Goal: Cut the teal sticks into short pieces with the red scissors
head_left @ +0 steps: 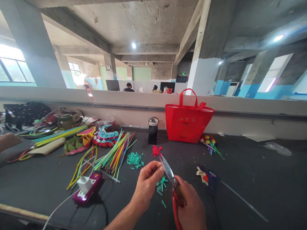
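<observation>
My right hand (190,203) grips a pair of scissors (176,187) by red handles, with the blades pointing up and to the left. Close by the blade tips, my left hand (150,179) is closed, thumb against forefinger; whatever it pinches is too small to make out. Under the hands lies a loose scatter of short green cut pieces (162,184). Beyond them are a heap of teal cut pieces (134,159) and a small heap of red cut pieces (157,150).
Long coloured fuzzy stems (117,153) lie left of the heaps, near a purple power strip (87,190) with a white plug. A dark bottle (153,132) and a red bag (188,123) stand behind. A glue gun (208,177) lies right. Another person's hand (9,142) shows far left.
</observation>
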Demonstrator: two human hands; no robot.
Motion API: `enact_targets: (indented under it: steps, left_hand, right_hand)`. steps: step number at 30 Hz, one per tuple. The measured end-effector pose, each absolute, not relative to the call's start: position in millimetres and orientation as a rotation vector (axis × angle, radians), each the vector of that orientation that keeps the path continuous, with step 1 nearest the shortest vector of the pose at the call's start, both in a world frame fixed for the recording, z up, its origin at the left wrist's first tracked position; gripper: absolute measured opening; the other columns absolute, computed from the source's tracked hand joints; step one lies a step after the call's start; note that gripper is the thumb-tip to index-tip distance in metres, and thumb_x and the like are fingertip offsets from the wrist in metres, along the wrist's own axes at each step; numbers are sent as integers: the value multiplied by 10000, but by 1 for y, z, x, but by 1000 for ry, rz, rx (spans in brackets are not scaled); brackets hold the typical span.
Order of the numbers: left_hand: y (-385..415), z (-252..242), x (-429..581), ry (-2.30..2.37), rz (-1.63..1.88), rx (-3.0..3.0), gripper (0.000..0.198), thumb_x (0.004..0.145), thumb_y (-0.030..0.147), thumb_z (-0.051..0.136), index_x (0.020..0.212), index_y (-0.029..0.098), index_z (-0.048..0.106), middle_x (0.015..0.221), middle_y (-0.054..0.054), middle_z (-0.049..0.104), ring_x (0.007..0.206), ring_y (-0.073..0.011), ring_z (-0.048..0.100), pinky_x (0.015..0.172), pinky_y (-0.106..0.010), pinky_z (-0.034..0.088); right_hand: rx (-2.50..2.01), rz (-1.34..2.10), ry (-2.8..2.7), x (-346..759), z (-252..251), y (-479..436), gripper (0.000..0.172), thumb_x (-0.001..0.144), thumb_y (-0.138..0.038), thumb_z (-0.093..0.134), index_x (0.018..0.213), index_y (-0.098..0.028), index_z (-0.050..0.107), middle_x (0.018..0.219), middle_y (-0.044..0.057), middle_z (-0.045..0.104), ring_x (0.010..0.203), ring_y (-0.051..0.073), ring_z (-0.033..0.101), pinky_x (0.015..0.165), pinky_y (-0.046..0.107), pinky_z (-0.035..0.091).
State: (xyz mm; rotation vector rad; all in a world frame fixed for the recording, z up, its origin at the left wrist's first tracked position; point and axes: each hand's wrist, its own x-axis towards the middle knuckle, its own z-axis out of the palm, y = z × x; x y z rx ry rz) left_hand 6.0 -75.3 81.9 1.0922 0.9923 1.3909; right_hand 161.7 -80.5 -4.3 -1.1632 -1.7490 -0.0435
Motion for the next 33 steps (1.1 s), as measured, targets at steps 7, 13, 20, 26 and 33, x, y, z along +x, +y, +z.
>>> enact_targets:
  steps: [7,13,20,26,33]
  left_hand:
    - [-82,84,6,983,1372,1078,246,778,395,697,729,167,617,649,15,501,628,-109,404,591,-223,319]
    - [-93,88,5,817,1217,958,188,743,303,689,673,166,580,613,26,465,587,-100,367,586,-228,304]
    - [-104,77,3,881,1058,919,158,716,258,670,644,139,595,597,25,455,560,-89,358,552,-226,275]
    - [-109,70,-5,976,1061,998,180,745,309,675,699,141,629,632,14,510,597,-102,410,578,-226,313]
    - [-104,57,-13,1164,1161,1340,214,781,360,673,801,147,665,753,-28,617,707,-146,506,655,-246,376]
  right_hand:
    - [-1181,317,-1581,164,-16,-84,324,823,-311,575,1114,-203,669,963,72,754,814,217,729,665,280,592]
    - [-1142,900,-1278,157,26,-87,434,829,-465,611,1161,-185,615,737,2,668,561,139,625,522,221,525]
    - [-833,1260,-1184,142,63,-91,451,792,-404,694,1177,-213,557,837,7,662,681,135,628,613,219,520]
    - [-848,1345,-1135,135,54,-90,462,749,-365,730,1147,-208,554,716,-46,593,531,81,510,477,176,424]
    - [-1000,1250,-1111,131,57,-87,495,705,-391,733,1117,-178,562,670,-43,603,484,82,489,430,176,400]
